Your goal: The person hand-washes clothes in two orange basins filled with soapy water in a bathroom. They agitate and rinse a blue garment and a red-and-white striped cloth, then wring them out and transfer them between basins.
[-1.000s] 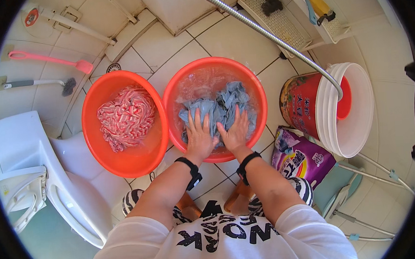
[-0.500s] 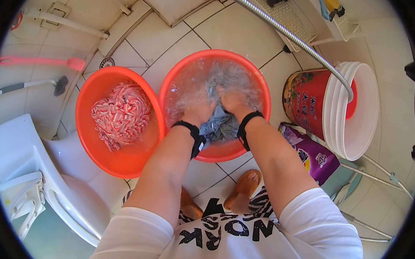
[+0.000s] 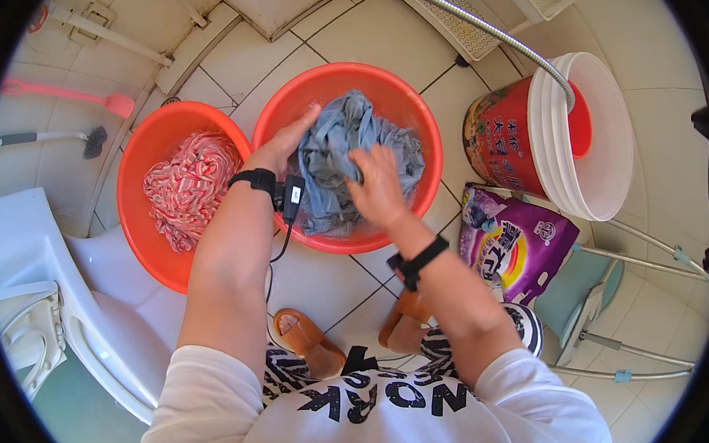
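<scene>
A wet blue-grey garment (image 3: 330, 146) lies bunched in the right-hand red-orange basin (image 3: 346, 69), partly lifted above the water. My right hand (image 3: 378, 184) has its fingers curled on the middle of the garment, gripping a fold. Along the garment's left side, near the basin's left rim, my left hand (image 3: 286, 141) is open with fingers stretched out. To the left, a second orange basin (image 3: 151, 248) holds a bunched red-and-white striped cloth (image 3: 192, 182); neither hand touches it. Black bands circle both wrists.
At the right stand a white bucket (image 3: 599, 144) with a red label and a purple detergent bag (image 3: 516, 249). Beyond the bag is a metal-legged stool (image 3: 583, 298). A flexible metal hose (image 3: 488, 26) crosses the upper right. A white toilet (image 3: 69, 284) stands at the left.
Both hands have come up from the splashing water. The garment is now heaped higher in the basin. My left hand has moved left and opened; my right hand grips the garment's top.
</scene>
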`<state>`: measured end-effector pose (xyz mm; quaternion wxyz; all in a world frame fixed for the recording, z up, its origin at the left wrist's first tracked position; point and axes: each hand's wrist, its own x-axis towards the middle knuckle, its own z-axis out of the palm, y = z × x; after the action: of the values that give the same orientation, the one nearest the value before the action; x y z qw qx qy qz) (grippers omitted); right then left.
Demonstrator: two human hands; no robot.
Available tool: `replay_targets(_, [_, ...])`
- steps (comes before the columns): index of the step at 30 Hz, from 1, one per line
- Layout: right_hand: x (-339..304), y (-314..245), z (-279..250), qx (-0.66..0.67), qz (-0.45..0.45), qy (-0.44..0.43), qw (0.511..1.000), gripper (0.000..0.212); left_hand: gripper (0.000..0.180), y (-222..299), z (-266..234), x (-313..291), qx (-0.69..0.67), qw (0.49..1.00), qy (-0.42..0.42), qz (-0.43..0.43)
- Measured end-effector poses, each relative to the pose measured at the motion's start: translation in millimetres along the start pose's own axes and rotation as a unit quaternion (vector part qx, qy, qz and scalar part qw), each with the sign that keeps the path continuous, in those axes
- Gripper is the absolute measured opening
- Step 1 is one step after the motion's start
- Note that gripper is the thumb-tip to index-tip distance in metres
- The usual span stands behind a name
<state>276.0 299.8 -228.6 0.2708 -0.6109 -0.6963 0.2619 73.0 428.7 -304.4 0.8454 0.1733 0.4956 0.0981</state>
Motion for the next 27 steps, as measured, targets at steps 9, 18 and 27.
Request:
replay_targets(9, [-35, 18, -11, 0.105, 0.231, 0.124, 0.959, 0.081, 0.058, -116, 122, -79, 0.484, 0.709, 0.347, 0.378])
replay_targets(18, [-39, 57, 42, -0.104, 0.191, -0.016, 0.976, 0.068, 0.085, -137, 118, -46, 0.597, 0.628, 0.361, 0.345])
replay_targets(27, [58, 43, 41, -0.111, 0.433, -0.158, 0.88, 0.078, 0.071, -77, 97, -15, 0.556, 0.72, 0.352, 0.22])
